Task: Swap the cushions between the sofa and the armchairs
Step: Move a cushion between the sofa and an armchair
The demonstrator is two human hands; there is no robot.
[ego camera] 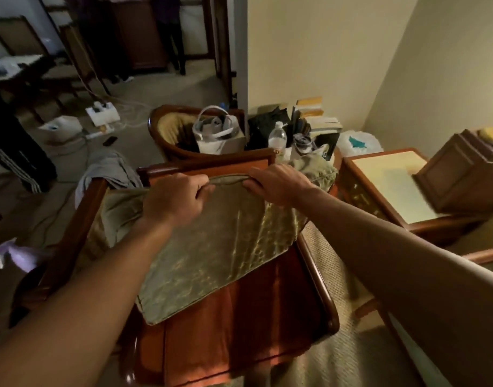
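At centre, a green-gold cushion [212,247] leans tilted over the orange seat of a wooden armchair [318,280]. Left hand [175,199] and right hand [279,182] each clench its top edge, at 11 and 1 o'clock of the cushion. At 12 o'clock stands a second armchair [167,129] holding a white bag [217,135].

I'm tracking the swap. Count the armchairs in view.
2. Near armchair is under the hands, with the cushion held over its seat. Far armchair sits behind it, holding a bag. Others may be out of frame.
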